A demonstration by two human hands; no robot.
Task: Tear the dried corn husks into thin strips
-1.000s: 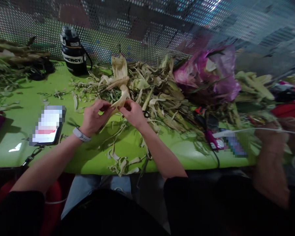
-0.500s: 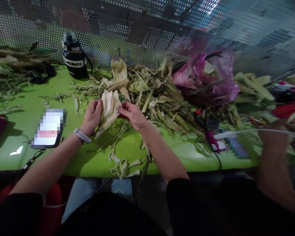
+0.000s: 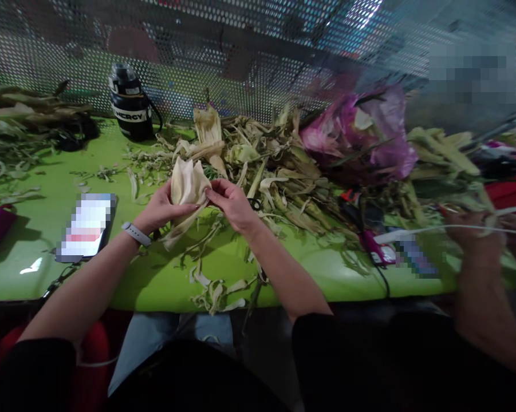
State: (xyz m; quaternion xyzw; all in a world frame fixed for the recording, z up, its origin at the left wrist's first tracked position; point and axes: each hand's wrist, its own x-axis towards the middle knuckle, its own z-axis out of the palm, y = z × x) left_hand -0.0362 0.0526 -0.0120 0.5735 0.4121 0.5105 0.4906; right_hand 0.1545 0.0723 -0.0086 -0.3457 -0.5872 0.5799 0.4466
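A pale, cream-coloured corn husk (image 3: 188, 182) is held up between my two hands above the green table (image 3: 154, 289). My left hand (image 3: 165, 207) grips its left and lower side, the thumb lying across the front and the fingers hidden behind. My right hand (image 3: 232, 201) pinches the husk's right edge between thumb and fingers. The lower end of the husk hangs down towards the table. Just behind my hands spreads a heap of dry husks (image 3: 292, 171). Thin husk strips (image 3: 217, 292) lie near the table's front edge.
A dark bottle (image 3: 132, 106) stands at the back left, before a perforated metal panel (image 3: 189, 57). On the left lies a phone (image 3: 88, 226). A pink plastic bag (image 3: 361, 134) sits on the right of the heap. Another person's hand (image 3: 472, 229) works at the far right.
My left thumb has moved down across the front of the husk, and the husk now looks more folded. My right hand keeps its pinch in nearly the same place.
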